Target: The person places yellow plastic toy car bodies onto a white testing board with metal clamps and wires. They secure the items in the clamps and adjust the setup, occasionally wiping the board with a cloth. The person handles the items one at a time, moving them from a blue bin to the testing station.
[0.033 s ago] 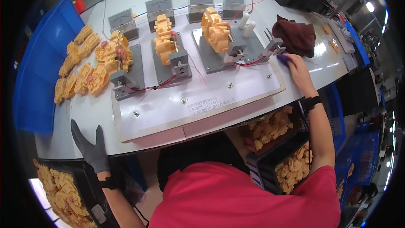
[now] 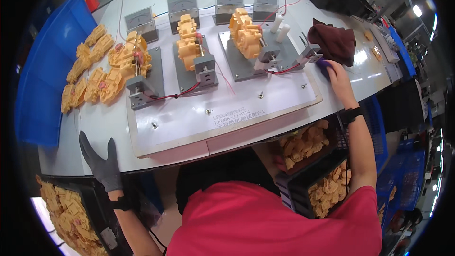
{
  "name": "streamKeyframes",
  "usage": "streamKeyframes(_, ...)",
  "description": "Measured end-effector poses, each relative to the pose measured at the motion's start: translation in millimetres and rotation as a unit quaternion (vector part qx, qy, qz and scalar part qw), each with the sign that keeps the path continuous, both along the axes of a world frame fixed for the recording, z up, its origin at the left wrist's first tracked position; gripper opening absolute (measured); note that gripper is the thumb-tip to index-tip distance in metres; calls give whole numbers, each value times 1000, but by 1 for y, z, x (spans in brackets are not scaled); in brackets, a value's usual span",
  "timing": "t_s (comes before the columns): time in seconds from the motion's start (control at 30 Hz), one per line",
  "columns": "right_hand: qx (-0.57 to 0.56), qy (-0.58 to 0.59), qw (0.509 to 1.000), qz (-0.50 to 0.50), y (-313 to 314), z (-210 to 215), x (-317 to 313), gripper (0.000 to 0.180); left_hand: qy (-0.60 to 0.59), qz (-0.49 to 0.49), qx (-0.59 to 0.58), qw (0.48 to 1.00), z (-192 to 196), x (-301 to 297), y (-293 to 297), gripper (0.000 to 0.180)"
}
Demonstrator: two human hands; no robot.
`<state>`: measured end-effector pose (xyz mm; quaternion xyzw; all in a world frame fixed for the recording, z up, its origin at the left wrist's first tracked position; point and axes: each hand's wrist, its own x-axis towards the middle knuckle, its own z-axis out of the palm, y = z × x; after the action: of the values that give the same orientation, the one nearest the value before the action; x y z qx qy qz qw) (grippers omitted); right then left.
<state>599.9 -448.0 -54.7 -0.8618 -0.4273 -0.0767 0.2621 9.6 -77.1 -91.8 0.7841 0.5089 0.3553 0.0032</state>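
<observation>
White bench (image 2: 95,128) fills the frame. Three yellow gear housings (image 2: 189,33) sit clamped in fixtures at upper centre; loose ones (image 2: 87,73) wait at upper left. Your right hand (image 2: 339,78) curls around a small purple piece (image 2: 324,66); your gloved left hand (image 2: 102,161) rests flat, fingers spread, holding nothing.

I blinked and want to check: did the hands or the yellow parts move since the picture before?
Nothing visibly changed. The right hand rests by the dark red cloth, the gloved left hand lies at the table's edge, and the yellow parts sit where they were.
</observation>
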Motion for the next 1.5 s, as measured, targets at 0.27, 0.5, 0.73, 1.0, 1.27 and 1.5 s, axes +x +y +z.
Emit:
streamKeyframes(0.27,18,37,991,-126,-13,-12,-5,36,2,3,8,1000,-4,-1,4,80)
streamKeyframes(0.5,138,-73,983,-95,1,38,-86,35,3,11,-4,1000,3,-3,-1,77)
streamKeyframes(0.73,116,10,987,107,74,67,-222,22,19,8,-2,1000,-5,-5,5,77)
streamKeyframes(1.0,102,31,988,109,112,43,-228,15,4,28,-22,999,2,3,-3,77)
streamKeyframes(1.27,110,-20,987,119,119,63,-256,22,18,31,-16,999,2,1,-5,75)
streamKeyframes(1.5,68,-4,972,223,159,53,-281,13,13,27,-4,1000,0,2,-5,76)
